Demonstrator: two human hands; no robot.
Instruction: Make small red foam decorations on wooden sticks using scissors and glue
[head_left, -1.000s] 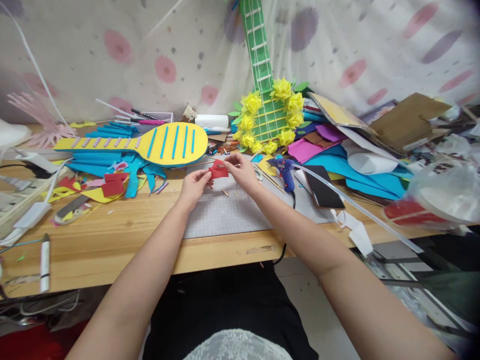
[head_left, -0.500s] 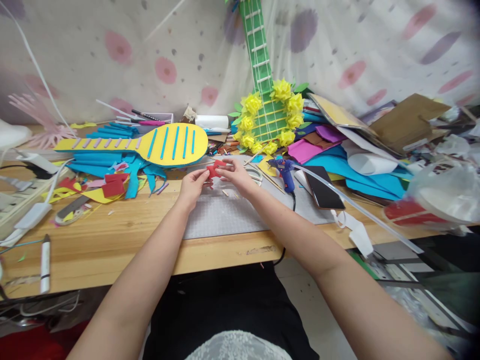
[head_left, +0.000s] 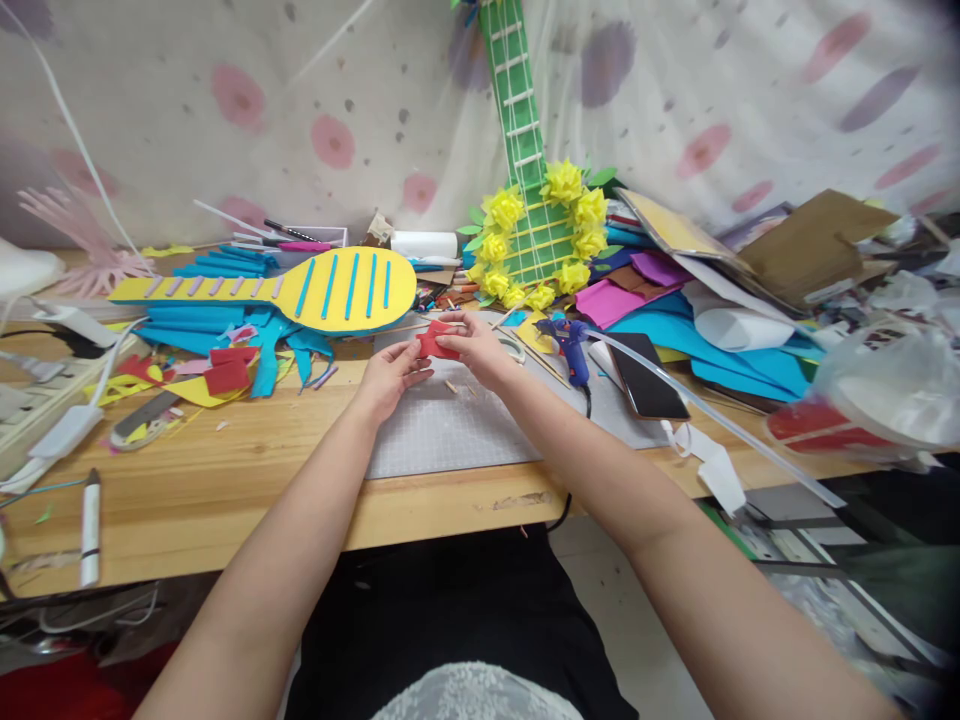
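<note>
Head view: one red paper piece (head_left: pixel 430 341), above one grey mat (head_left: pixel 442 440); one blue glue gun (head_left: pixel 574 352), to its right; one green guitar (head_left: pixel 525 143), behind. Left hand (head_left: pixel 385 381), reaching forward, pinches the piece's left side; right hand (head_left: pixel 481 350), angled inward, has its fingers closed on the right.

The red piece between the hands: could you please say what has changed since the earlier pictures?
The red piece has changed shape and tilt slightly between the left hand and right hand, both holding it throughout. The glue gun and green guitar shape stayed put.
</note>
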